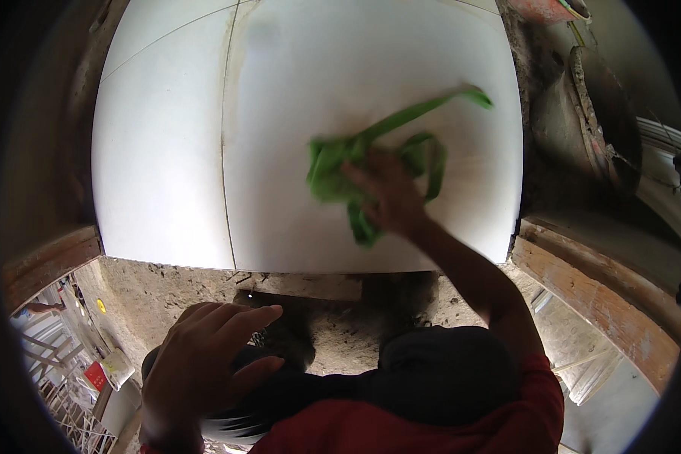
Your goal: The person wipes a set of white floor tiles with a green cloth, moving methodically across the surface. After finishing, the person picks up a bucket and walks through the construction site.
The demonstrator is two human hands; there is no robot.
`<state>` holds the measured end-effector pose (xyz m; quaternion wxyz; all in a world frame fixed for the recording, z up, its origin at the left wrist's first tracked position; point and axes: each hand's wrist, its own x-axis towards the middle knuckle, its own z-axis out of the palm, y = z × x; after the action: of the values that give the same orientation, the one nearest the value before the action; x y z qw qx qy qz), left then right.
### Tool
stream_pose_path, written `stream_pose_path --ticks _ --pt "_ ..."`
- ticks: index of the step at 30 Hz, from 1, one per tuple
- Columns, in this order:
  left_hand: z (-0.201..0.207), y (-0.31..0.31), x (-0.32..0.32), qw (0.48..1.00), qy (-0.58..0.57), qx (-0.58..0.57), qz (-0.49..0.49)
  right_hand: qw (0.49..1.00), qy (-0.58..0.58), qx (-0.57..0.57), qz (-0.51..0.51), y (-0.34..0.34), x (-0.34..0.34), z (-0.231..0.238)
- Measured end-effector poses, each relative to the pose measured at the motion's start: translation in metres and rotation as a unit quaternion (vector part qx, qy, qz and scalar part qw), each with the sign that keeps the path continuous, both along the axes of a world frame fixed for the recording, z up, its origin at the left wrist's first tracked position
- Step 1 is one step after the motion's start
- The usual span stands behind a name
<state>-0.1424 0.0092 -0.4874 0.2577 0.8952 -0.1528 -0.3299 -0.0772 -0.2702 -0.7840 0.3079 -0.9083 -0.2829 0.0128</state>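
Observation:
My right hand (386, 189) presses a crumpled green cloth (329, 168) against a large white tile (295, 234). The fingers are smeared by motion, and the cloth bunches beneath and around them. One long strip of it trails toward the upper right, and a loop hangs out beside the wrist. Low on the left, my left hand (212, 356) is held above my dark-clad knee, with its thumb and fingers apart and nothing in it. Faint brownish smears show on the tile to the right of the cloth.
A second white tile (159, 151) adjoins on the left along a dark joint. Wooden boards (598, 287) flank the right, and another board (53, 265) the left. A rough curved sheet (590, 121) leans at the right. Bare, gritty ground (136, 295) lies before the tiles.

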Motion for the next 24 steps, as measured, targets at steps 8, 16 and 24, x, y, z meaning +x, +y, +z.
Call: stream_pose_path --ticks 8,16,24 --pt "0.001 0.027 0.002 0.999 0.028 0.012 0.034 0.991 -0.075 -0.037 -0.107 -0.111 0.009 0.009" --pt "0.030 0.023 0.001 0.994 0.061 -0.077 0.044 0.950 -0.162 -0.066 -0.260 -0.065 0.219 -0.019" --pt "0.016 0.013 0.013 0.996 0.083 -0.027 0.028 0.960 -0.004 -0.001 0.281 0.071 0.058 0.015"
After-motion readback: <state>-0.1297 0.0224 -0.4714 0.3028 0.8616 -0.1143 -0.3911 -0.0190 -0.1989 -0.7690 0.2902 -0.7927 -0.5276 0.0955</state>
